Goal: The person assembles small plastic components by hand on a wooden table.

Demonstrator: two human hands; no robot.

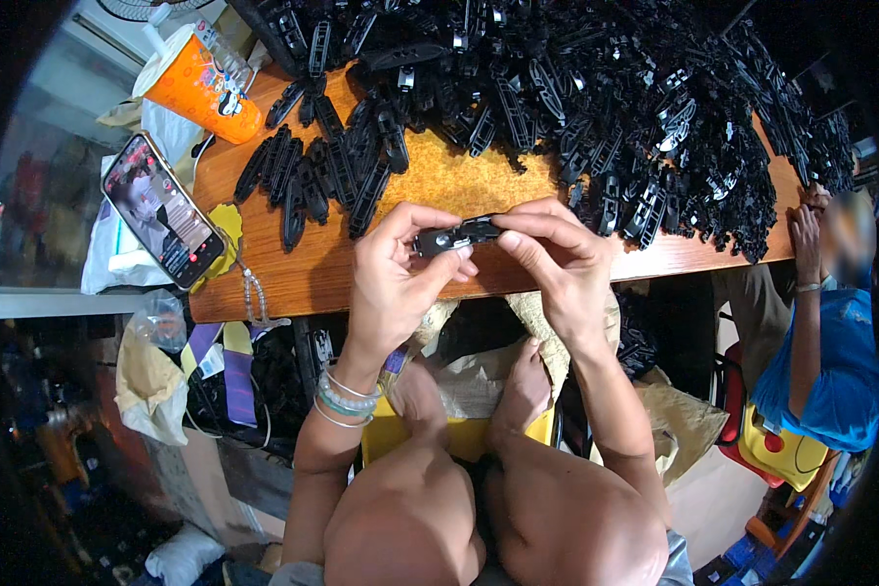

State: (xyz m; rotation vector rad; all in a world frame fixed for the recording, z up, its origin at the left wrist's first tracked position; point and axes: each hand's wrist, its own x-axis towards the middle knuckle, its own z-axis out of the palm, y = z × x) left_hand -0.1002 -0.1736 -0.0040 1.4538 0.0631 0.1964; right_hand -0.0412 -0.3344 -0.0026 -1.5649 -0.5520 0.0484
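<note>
Between my two hands, just above the table's near edge, is a small elongated black plastic part [439, 240] with a shiny spot on it. My left hand [393, 269] pinches its left end between thumb and fingers. At the other end, the thumb and forefinger of my right hand [562, 262] close on the part. Its exact kind cannot be made out. Similar slim black parts [337, 161] lie loosely grouped beyond my left hand. A large heap of black pieces [645, 127], some with shiny metal bits, covers the far and right side of the wooden table [479, 181].
An orange cup [205, 93] with a straw stands at the far left. Nearer is a propped phone [163, 210] with a lit screen and a hanging bead strap. At the right sits another person in a blue top [820, 361], a hand at the table edge.
</note>
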